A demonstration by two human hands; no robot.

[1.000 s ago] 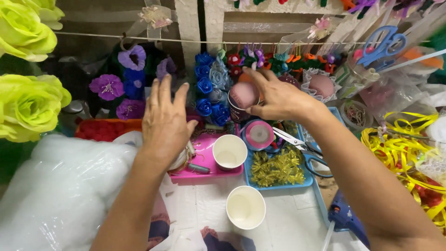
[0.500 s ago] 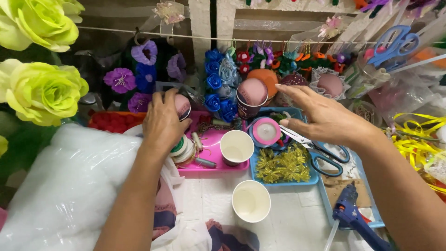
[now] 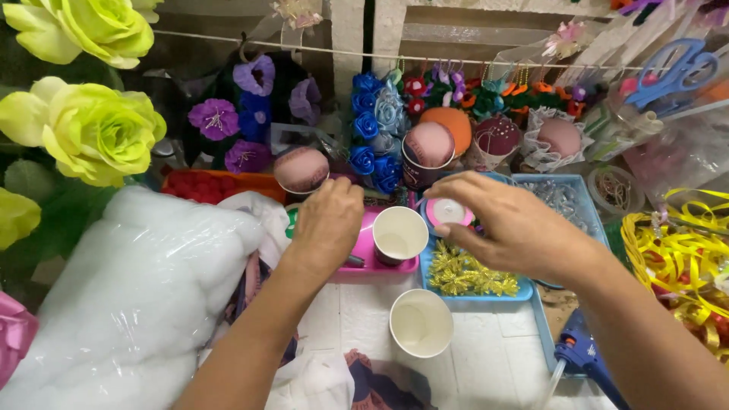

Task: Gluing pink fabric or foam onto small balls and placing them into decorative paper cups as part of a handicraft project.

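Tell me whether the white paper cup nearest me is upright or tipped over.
Upright. The white paper cup stands on the white table with its round mouth facing up, and its inside looks empty.

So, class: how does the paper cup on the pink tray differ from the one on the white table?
The cup on the pink tray sits farther away, between both hands; the cup on the white table stands nearer, alone, and looks wider-mouthed. Both are white, upright and look empty.
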